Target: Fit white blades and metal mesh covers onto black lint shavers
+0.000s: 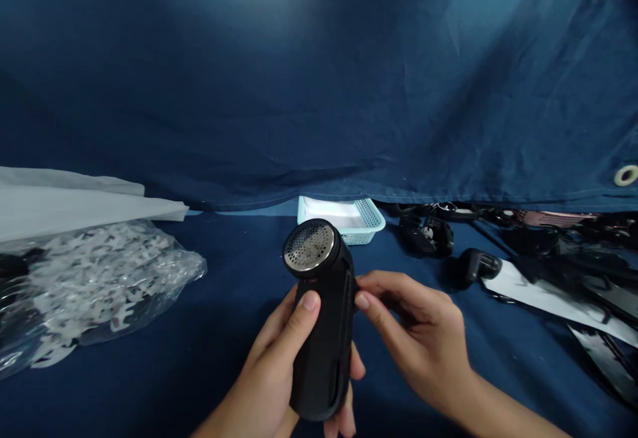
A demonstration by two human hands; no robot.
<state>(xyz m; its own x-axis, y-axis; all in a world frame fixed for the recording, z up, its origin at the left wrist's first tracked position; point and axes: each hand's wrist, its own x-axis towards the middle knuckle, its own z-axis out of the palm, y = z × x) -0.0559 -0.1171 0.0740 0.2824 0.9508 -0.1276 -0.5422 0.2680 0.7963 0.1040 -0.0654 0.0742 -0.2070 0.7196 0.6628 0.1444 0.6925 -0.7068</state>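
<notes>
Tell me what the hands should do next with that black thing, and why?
Perhaps the right hand should press gently along the side of the black device: its fingertips are at that edge, and the left hand supports the device.

Dim light, pale glare on hanging cloth [319, 86].

Landmark: black handheld device [319, 351]. Body matt, smooth, plastic-looking; its round head [308, 246] is perforated metal, silvery with a dull shine. Beyond the device: basket [357, 236], pale blue plastic, walls pierced. Above and beyond it: curtain [319, 92], dark blue cloth, soft sheen, faint creases. Beneath it: blue covering [239, 252], matt, cloth-like. Left of it: bag [187, 270], clear film, glossy, wrinkled. Right of it: black shell [416, 238], plastic-looking, patchy gloss.
</notes>
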